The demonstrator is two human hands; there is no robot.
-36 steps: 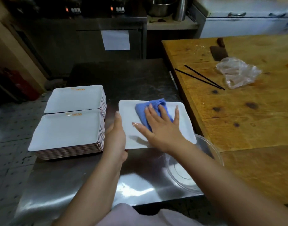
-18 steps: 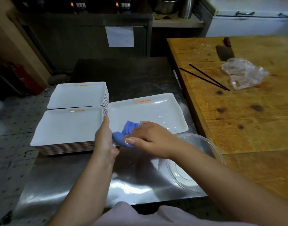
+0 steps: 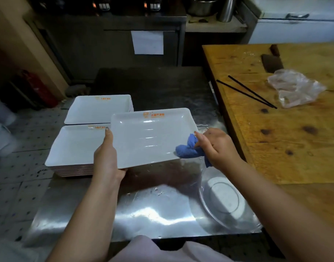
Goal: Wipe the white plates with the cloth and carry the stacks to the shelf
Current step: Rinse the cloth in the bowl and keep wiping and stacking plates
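My left hand (image 3: 106, 156) grips the left edge of a white rectangular plate (image 3: 149, 135) with an orange logo, holding it face up and tilted above the steel table (image 3: 147, 208). My right hand (image 3: 217, 146) clutches a bunched blue cloth (image 3: 189, 149) against the plate's near right corner. Two stacks of the same white plates stand at the left: a near stack (image 3: 75, 146) partly under the held plate and a far stack (image 3: 98, 108).
A clear glass bowl (image 3: 224, 203) sits on the steel table below my right forearm. The wooden table (image 3: 285, 133) at the right carries black chopsticks (image 3: 247, 92), crumpled plastic (image 3: 293, 87) and a cleaver (image 3: 272, 60). A dark counter stands behind.
The plate has been turned logo side up and lifted toward the stacks. My right hand swept the cloth from the plate's left near edge to its right near corner.
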